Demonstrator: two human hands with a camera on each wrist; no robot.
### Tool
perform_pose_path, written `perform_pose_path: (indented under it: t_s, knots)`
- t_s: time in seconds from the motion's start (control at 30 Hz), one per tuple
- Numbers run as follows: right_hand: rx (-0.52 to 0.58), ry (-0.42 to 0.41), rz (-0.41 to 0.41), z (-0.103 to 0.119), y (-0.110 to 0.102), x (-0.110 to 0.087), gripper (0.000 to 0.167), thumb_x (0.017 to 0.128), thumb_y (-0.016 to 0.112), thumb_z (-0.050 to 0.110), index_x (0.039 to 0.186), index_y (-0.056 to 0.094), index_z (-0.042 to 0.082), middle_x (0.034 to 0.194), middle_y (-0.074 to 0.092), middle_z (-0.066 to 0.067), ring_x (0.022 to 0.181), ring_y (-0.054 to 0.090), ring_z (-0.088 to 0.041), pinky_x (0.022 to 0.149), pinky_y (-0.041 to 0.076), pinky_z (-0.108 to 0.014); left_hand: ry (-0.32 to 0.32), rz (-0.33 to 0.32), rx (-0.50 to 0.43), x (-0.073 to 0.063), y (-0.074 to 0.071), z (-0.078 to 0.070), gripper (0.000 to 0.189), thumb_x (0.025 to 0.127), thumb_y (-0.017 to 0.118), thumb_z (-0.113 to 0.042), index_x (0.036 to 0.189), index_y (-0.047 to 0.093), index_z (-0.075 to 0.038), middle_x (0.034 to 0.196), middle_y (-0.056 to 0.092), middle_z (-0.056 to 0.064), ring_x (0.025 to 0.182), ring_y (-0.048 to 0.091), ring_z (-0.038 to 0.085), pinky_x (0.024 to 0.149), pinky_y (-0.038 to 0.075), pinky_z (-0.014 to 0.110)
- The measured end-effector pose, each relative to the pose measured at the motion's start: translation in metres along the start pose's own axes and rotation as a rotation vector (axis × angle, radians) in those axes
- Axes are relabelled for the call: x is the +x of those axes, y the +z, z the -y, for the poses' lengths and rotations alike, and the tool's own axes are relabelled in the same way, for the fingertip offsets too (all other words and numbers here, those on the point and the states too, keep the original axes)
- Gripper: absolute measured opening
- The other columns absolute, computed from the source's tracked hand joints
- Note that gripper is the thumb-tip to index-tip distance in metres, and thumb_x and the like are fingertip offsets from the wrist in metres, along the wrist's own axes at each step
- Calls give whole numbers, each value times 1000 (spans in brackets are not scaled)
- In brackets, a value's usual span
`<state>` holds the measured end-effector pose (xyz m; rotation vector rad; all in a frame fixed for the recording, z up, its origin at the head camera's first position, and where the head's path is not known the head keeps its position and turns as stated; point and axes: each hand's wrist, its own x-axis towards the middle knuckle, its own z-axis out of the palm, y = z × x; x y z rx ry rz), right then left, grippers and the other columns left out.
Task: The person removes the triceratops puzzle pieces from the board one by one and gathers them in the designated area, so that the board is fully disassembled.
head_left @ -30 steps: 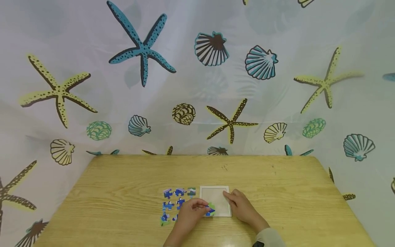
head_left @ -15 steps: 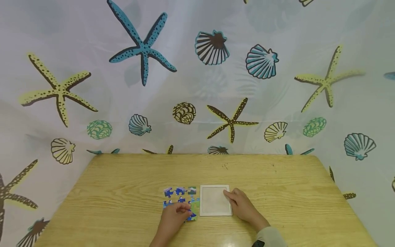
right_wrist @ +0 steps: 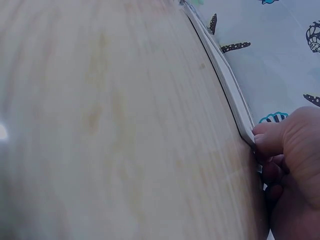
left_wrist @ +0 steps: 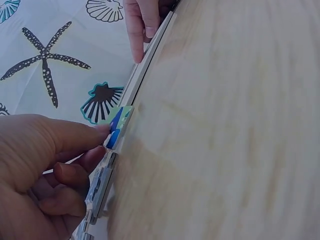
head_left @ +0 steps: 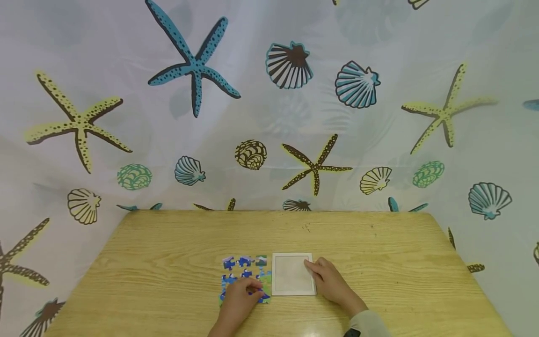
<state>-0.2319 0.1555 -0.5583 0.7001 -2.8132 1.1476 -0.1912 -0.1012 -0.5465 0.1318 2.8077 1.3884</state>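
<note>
My left hand (head_left: 241, 297) pinches a blue and green puzzle piece (left_wrist: 118, 127) between thumb and fingers, at the near right corner of a group of jigsaw pieces (head_left: 245, 261). The piece stands low at the table in the left wrist view. To its right lies a square white puzzle frame (head_left: 293, 276) with a bare pale inside. My right hand (head_left: 332, 283) grips the frame's right side, index finger reaching over the rim. In the right wrist view the thumb (right_wrist: 270, 139) presses the frame's edge. My left hand covers some of the pieces.
The wooden table (head_left: 379, 252) stretches around the pieces and frame. Behind and beside it hangs a white cloth (head_left: 252, 107) printed with starfish and shells. A dark band (head_left: 352, 333) sits on the right wrist near the sleeve (head_left: 369, 324).
My left hand has carried the piece left, from over the frame's near left corner to the near right of the jigsaw pieces. The right hand and frame have stayed put.
</note>
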Motion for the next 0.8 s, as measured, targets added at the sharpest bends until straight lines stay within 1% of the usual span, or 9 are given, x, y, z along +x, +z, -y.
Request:
perform_pose_path:
  t_s: [0.1,0.27,0.33,0.43,0.6,0.67,0.8]
  knots:
    - [-2,-2,-7,0,0,1,35,93,53,-2,128,55,-4,85,47,1,71,36,-9,62,36,-23,8,-6,14,0,-1,-1,11,76,76,-5,85,70,-6,84,62,1,74,58,10,62,47,21]
    - [-3,2,-3,-1,1,1,36,93,53,-3,128,54,-4,86,48,1,72,37,-9,63,37,-22,29,-19,34,-1,-2,-1,11,74,77,-4,82,69,-6,82,61,0,73,57,10,62,47,21]
    - [1,2,2,-1,1,1,36,92,53,-3,128,54,-4,87,49,1,72,37,-9,63,37,-22,25,-21,31,-1,-2,-1,10,74,76,-5,81,69,-7,82,59,-1,73,56,10,62,46,21]
    - [1,-1,6,0,1,1,36,92,53,-3,128,54,-5,87,49,1,72,37,-9,63,38,-22,-5,-30,6,0,-3,1,7,77,75,-7,82,70,-8,82,59,-1,74,54,10,63,46,22]
    - [-3,14,13,0,1,1,36,93,52,-2,129,54,-5,87,49,1,72,37,-9,62,38,-22,-55,-112,-28,1,-8,6,3,81,72,-8,84,71,-9,81,61,-2,75,54,11,64,46,23]
    - [-2,25,16,-1,1,1,36,93,52,-2,129,54,-4,88,49,1,72,38,-9,63,38,-22,-52,-145,-33,0,-11,7,3,82,70,-7,85,71,-8,80,62,-1,74,54,11,63,46,23]
    - [8,25,17,-2,1,0,36,93,52,-2,129,53,-4,89,50,0,73,38,-9,63,39,-21,-58,-179,-59,0,-15,7,3,85,69,-10,85,70,-7,80,63,-1,72,54,11,61,46,23]
